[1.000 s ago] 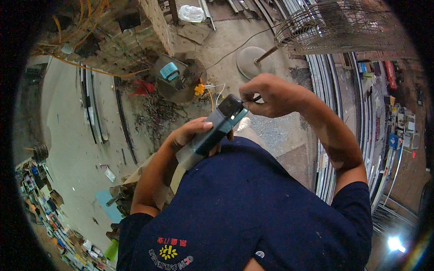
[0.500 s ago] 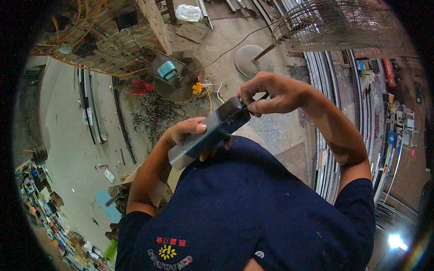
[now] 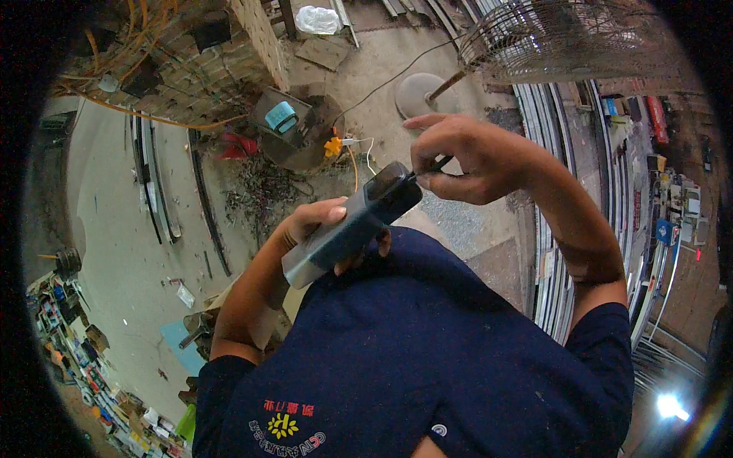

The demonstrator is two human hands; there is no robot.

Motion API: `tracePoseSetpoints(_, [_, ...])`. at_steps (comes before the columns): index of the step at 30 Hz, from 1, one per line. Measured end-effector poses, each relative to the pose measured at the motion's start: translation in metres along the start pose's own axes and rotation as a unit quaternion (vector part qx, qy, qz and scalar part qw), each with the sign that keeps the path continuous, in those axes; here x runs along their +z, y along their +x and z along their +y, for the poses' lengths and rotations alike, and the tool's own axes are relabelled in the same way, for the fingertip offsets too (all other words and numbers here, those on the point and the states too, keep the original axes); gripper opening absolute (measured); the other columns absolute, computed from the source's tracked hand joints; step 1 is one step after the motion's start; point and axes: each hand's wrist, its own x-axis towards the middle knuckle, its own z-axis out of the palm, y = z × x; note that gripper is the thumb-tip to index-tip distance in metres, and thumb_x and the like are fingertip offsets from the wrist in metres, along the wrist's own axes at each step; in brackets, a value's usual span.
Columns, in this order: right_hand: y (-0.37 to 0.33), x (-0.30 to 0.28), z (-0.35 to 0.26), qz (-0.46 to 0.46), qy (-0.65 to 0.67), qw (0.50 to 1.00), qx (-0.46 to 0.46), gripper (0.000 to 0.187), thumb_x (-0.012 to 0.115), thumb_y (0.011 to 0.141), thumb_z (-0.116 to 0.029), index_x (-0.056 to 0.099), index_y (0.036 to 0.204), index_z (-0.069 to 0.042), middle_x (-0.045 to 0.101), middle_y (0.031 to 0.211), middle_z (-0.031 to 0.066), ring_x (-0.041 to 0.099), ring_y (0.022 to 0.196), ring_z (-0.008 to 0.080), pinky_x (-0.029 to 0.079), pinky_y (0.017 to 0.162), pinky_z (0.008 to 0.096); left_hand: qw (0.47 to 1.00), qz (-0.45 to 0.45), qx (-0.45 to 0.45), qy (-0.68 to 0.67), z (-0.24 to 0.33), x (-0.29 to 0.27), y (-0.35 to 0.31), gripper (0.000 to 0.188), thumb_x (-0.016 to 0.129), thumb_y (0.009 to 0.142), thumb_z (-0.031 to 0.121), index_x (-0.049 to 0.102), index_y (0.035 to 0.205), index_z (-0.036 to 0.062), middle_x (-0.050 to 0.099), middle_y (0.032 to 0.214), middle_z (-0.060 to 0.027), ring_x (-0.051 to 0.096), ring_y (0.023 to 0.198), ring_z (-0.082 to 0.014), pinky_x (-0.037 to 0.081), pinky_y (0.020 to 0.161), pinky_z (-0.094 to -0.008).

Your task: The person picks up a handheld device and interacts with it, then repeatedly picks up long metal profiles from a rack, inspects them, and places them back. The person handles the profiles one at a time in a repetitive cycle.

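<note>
Left hand (image 3: 317, 221) grips grey bar (image 3: 347, 229) | right hand (image 3: 466, 156) pinches thin dark tool (image 3: 429, 168) at the bar's black end cap (image 3: 389, 191) — work looks mid-way, cap still on.

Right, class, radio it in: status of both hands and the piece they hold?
Left hand gripping grey metal bar, dark cap end up. Right hand pinching thin dark tool at the cap. Nothing between hands and bar.

Two hands (image 3: 397, 191) — one grey bar (image 3: 347, 229) — one fan (image 3: 565, 38)
</note>
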Motion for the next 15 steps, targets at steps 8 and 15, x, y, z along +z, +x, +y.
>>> tracePoseSetpoints(8, [-0.003, 0.002, 0.002, -0.060, 0.160, 0.981, 0.094, 0.025, 0.062, 0.087, -0.017, 0.053, 0.069, -0.003, 0.048, 0.063, 0.0059, 0.050, 0.064, 0.0236, 0.040, 0.069, 0.0393, 0.999, -0.018, -0.008, -0.042, 0.001, 0.009, 0.000, 0.091, 0.067, 0.066, 0.055, 0.045, 0.123, -0.0121, 0.059, 0.103, -0.0294, 0.067, 0.067, -0.0299, 0.058, 0.045, -0.0351])
tracePoseSetpoints(15, [-0.008, 0.010, 0.006, -0.040, 0.271, 0.960, 0.059, 0.030, 0.062, 0.087, -0.022, 0.051, 0.068, -0.003, 0.046, 0.066, 0.0060, 0.048, 0.072, 0.0215, 0.038, 0.066, 0.0363, 0.996, -0.030, -0.017, -0.081, 0.006, 0.025, 0.001, 0.090, 0.069, 0.067, 0.048, 0.040, 0.125, -0.0139, 0.057, 0.104, -0.0321, 0.067, 0.067, -0.0335, 0.060, 0.046, -0.0359])
